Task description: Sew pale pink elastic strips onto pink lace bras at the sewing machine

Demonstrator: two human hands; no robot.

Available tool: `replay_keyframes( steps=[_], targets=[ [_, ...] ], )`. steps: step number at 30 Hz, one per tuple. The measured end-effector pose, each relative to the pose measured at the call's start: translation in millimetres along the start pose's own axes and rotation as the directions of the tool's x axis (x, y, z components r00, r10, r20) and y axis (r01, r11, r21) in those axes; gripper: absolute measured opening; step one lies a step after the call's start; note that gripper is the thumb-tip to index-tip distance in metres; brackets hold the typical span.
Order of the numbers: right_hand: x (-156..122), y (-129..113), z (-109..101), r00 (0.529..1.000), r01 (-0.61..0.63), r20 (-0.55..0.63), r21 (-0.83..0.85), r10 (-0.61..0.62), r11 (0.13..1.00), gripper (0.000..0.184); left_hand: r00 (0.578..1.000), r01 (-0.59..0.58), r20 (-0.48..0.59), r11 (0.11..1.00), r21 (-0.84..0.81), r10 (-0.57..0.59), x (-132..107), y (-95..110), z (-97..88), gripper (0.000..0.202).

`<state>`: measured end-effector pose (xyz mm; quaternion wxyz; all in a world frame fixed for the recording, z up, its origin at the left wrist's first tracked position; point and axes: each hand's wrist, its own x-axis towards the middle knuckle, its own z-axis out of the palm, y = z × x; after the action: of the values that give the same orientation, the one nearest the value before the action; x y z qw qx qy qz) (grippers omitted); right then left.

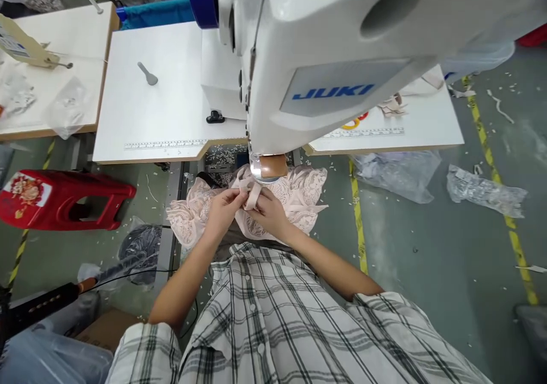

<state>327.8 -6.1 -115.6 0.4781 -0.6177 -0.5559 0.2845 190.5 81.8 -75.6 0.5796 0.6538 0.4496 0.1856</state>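
Note:
Pale pink lace fabric (pixel 190 219) lies bunched across my lap, below the front of a white sewing machine (pixel 273 42) marked JUKI. My left hand (pixel 224 207) pinches a plain pale strip (pixel 253 196) of this lace piece between thumb and fingers. From the other side, my right hand (pixel 270 212) grips the same strip, which bends into a small loop between both hands. Just above them is the machine's rounded needle end (pixel 268 167), with a copper-coloured plate. My fingertips are partly hidden by the fabric.
The white machine table (pixel 162 99) has printed rulers along its front edge. Scissors with yellow and red handles (pixel 351 124) lie to the right, beside fabric scraps (pixel 392 107). A red stool (pixel 64 199) stands at left; plastic bags (pixel 397 173) lie on the floor at right.

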Motion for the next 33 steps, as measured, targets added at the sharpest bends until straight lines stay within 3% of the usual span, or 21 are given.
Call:
replay_keyframes(
  steps=[2,4,8,13,17,20,22,23,24,25,27,28,30,33],
  targets=[
    [-4,0,-13,0.999,0.018,0.042,-0.078,-0.015,0.997,0.018,0.998,-0.023,-0.059,1.0,-0.003,0.023,-2,8,2.3,0.031],
    [-3,-6,-27,0.999,0.045,0.005,-0.136,-0.044,0.99,0.021,0.997,-0.04,-0.06,0.999,0.03,0.042,-6,18,0.7,0.028],
    [7,-21,-43,0.988,0.12,-0.069,-0.242,-0.141,0.963,0.03,0.993,-0.046,0.112,0.997,0.058,0.04,-15,36,-2.5,0.03],
    [12,-25,-44,0.988,0.096,-0.104,-0.188,-0.117,0.977,0.027,0.99,0.015,0.142,0.999,0.043,-0.021,-20,44,0.5,0.031],
    [4,-21,-38,0.96,0.192,-0.16,-0.214,-0.228,0.958,0.019,0.991,-0.031,0.132,0.995,0.097,0.018,-16,46,9.5,0.034],
    [3,-8,-43,0.94,0.29,-0.086,-0.318,-0.331,0.903,0.021,0.995,-0.092,0.064,0.975,0.202,0.08,-10,44,14.2,0.033],
    [14,11,-65,0.939,0.324,0.01,-0.37,-0.345,0.871,0.023,0.993,-0.117,0.036,0.953,0.281,0.111,-6,40,13.9,0.035],
    [24,21,-84,0.954,0.276,0.005,-0.417,-0.301,0.866,0.026,0.991,-0.132,0.036,0.942,0.308,0.128,-4,37,12.9,0.036],
    [37,32,-107,0.971,0.189,-0.036,-0.48,-0.235,0.857,0.03,0.989,-0.151,0.047,0.933,0.327,0.144,-3,34,11.8,0.037],
    [53,42,-133,0.974,0.009,-0.182,-0.553,-0.131,0.833,0.035,0.985,-0.171,0.066,0.924,0.341,0.157,-2,31,10.8,0.037],
    [88,59,-186,0.933,-0.285,-0.359,-0.68,0.032,0.676,0.042,0.979,-0.197,0.118,0.914,0.354,0.165,-3,28,9.6,0.038],
    [106,65,-208,0.923,-0.36,-0.369,-0.734,0.106,0.576,0.042,0.977,-0.2,0.14,0.913,0.356,0.159,-5,28,9.4,0.039],
    [135,73,-239,0.93,-0.367,-0.3,-0.797,0.213,0.48,0.041,0.976,-0.191,0.165,0.918,0.346,0.141,-7,32,9.0,0.04],
    [147,77,-251,0.946,-0.306,-0.206,-0.818,0.25,0.487,0.038,0.974,-0.169,0.196,0.943,0.287,0.115,-9,41,6.7,0.04]
  ],
)
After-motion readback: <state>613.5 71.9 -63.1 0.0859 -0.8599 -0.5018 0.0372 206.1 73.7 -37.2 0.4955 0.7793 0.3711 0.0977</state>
